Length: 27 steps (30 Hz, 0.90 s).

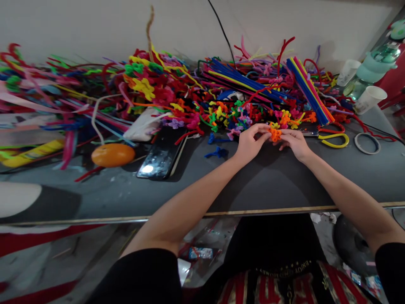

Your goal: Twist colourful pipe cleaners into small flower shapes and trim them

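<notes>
Between my two hands is an orange pipe-cleaner flower (275, 135), held just above the dark table. My left hand (252, 142) pinches its left side with thumb and forefinger. From the other side, the fingertips of my right hand (295, 142) are closed on the flower's right edge, the other fingers curled below. Right behind them lie small yellow and pink pipe-cleaner flowers (284, 118). Blue pipe-cleaner pieces (217, 153) rest on the table left of my left hand. Scissors with red and yellow handles (333, 140) lie to the right of my right hand.
A heap of coloured pipe cleaners (177, 80) runs along the wall. A phone (161, 154) and an orange oval object (113, 155) lie at left. A tape roll (367, 143), paper cups (371, 99) and a bottle (373, 67) stand at right. The table's front edge (268, 211) is near me.
</notes>
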{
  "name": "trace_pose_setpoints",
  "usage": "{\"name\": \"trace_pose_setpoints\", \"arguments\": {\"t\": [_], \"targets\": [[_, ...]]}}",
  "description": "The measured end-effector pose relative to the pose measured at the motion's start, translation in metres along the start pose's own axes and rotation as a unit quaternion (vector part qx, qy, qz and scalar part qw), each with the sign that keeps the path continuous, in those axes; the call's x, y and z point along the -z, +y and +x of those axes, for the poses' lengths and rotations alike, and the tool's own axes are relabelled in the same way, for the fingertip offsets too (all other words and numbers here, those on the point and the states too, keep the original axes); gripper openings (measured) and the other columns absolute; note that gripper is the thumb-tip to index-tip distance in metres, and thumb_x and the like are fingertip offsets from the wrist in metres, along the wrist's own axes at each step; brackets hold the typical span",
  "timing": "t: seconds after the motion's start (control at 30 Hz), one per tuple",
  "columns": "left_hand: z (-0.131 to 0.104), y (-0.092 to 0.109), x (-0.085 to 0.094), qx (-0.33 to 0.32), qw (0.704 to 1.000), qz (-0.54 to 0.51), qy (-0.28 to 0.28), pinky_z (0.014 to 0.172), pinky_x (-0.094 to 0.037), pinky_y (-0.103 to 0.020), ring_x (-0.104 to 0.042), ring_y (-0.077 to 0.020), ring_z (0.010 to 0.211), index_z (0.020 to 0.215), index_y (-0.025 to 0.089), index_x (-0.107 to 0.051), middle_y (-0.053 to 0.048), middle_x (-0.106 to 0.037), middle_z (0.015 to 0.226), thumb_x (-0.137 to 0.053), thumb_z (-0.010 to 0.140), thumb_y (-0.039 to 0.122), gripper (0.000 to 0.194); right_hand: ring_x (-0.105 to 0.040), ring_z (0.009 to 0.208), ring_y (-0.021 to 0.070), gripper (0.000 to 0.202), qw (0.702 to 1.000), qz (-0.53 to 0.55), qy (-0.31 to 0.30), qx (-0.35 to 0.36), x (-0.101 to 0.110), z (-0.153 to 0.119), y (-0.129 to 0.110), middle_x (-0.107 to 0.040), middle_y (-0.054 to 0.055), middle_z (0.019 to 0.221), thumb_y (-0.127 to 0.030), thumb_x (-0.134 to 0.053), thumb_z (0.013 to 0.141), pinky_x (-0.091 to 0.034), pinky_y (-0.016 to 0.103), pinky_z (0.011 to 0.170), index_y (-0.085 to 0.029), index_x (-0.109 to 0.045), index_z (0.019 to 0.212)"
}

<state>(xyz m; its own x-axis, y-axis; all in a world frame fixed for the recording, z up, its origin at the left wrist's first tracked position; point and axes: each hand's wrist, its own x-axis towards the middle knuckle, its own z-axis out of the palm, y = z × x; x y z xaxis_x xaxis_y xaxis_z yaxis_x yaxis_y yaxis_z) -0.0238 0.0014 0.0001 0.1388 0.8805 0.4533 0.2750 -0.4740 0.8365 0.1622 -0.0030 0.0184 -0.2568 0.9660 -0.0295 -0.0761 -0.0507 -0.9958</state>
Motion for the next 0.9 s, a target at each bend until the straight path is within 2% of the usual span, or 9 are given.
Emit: {"name": "trace_pose_setpoints", "arguments": {"t": [0.1,0.2,0.3,0.4,0.5,0.57,0.63,0.73,0.9], "targets": [[0.001,-0.003,-0.002,0.049,0.998,-0.048,0.005,0.067,-0.052,-0.023,-0.072,-0.0152,0.081,0.107,0.015,-0.07,-0.006,-0.077,0.09,-0.071,0.087,0.027,0.024,-0.069,0.063,0.0139,0.031,1.0,-0.015,0.005,0.015,0.0,0.0,0.001,-0.075,0.004,0.075,-0.044,-0.078,0.068,-0.053,0.021,0.049,-0.018,-0.077,0.085],[0.001,-0.005,-0.004,0.06,0.994,-0.089,0.005,0.069,-0.053,-0.023,-0.071,-0.0148,0.081,0.107,0.014,-0.07,-0.007,-0.076,0.091,-0.069,0.088,0.034,0.028,-0.068,0.063,0.0133,0.037,0.998,-0.041,0.017,0.036,0.001,0.001,0.004,-0.074,0.002,0.074,-0.047,-0.08,0.069,-0.051,0.021,0.047,-0.019,-0.078,0.092],[0.0,-0.005,-0.004,0.06,0.994,-0.087,-0.034,0.067,-0.052,-0.023,-0.069,-0.0147,0.08,0.105,0.014,-0.071,-0.008,-0.076,0.093,-0.073,0.084,0.04,0.034,-0.067,0.062,0.0133,0.047,0.996,-0.068,0.016,0.051,0.002,0.001,0.006,-0.073,0.001,0.071,-0.049,-0.08,0.07,-0.051,0.022,0.047,-0.019,-0.077,0.106],[0.001,-0.003,-0.003,0.057,0.993,-0.07,-0.074,0.064,-0.05,-0.023,-0.065,-0.0127,0.071,0.098,0.014,-0.072,-0.006,-0.074,0.085,-0.074,0.083,0.042,0.032,-0.066,0.059,0.0138,0.052,0.993,-0.097,0.018,0.062,0.002,0.0,0.006,-0.073,0.001,0.07,-0.05,-0.079,0.073,-0.052,0.025,0.047,-0.019,-0.075,0.115],[0.002,-0.001,-0.002,0.072,0.988,-0.105,-0.082,0.059,-0.049,-0.022,-0.063,-0.0104,0.061,0.095,0.015,-0.07,-0.004,-0.073,0.079,-0.072,0.085,0.046,0.033,-0.067,0.058,0.015,0.04,0.981,-0.148,0.068,0.11,-0.001,-0.006,0.003,-0.075,0.002,0.071,-0.045,-0.078,0.075,-0.055,0.028,0.051,-0.019,-0.077,0.105],[0.002,-0.001,-0.004,0.11,0.978,-0.159,-0.078,0.052,-0.047,-0.021,-0.062,-0.009,0.055,0.095,0.015,-0.065,-0.004,-0.073,0.079,-0.07,0.086,0.049,0.035,-0.069,0.063,0.0164,0.024,0.957,-0.192,0.122,0.177,-0.003,-0.01,0.001,-0.077,0.003,0.075,-0.039,-0.079,0.075,-0.057,0.031,0.058,-0.02,-0.078,0.09],[0.0,0.0,-0.005,0.152,0.964,-0.212,-0.056,0.046,-0.044,-0.019,-0.063,-0.009,0.053,0.099,0.016,-0.059,-0.004,-0.074,0.082,-0.066,0.088,0.052,0.038,-0.069,0.063,0.0162,0.016,0.933,-0.231,0.149,0.234,-0.005,-0.014,0.0,-0.078,0.004,0.076,-0.036,-0.077,0.076,-0.056,0.03,0.059,-0.02,-0.075,0.079],[-0.004,0.001,-0.008,0.159,0.957,-0.237,-0.054,0.046,-0.045,-0.018,-0.067,-0.0096,0.058,0.097,0.017,-0.058,-0.003,-0.073,0.084,-0.07,0.085,0.051,0.038,-0.067,0.06,0.0148,0.016,0.915,-0.265,0.149,0.265,-0.005,-0.015,0.0,-0.078,0.004,0.076,-0.035,-0.074,0.08,-0.054,0.029,0.056,-0.02,-0.075,0.084],[-0.005,0.004,-0.01,0.142,0.957,-0.243,-0.075,0.052,-0.049,-0.019,-0.061,-0.0072,0.056,0.094,0.016,-0.062,-0.001,-0.069,0.075,-0.074,0.083,0.048,0.035,-0.072,0.072,0.016,0.027,0.919,-0.28,0.104,0.259,0.0,-0.011,0.0,-0.079,0.006,0.091,-0.034,-0.066,0.087,-0.055,0.029,0.06,-0.02,-0.075,0.108]]}}
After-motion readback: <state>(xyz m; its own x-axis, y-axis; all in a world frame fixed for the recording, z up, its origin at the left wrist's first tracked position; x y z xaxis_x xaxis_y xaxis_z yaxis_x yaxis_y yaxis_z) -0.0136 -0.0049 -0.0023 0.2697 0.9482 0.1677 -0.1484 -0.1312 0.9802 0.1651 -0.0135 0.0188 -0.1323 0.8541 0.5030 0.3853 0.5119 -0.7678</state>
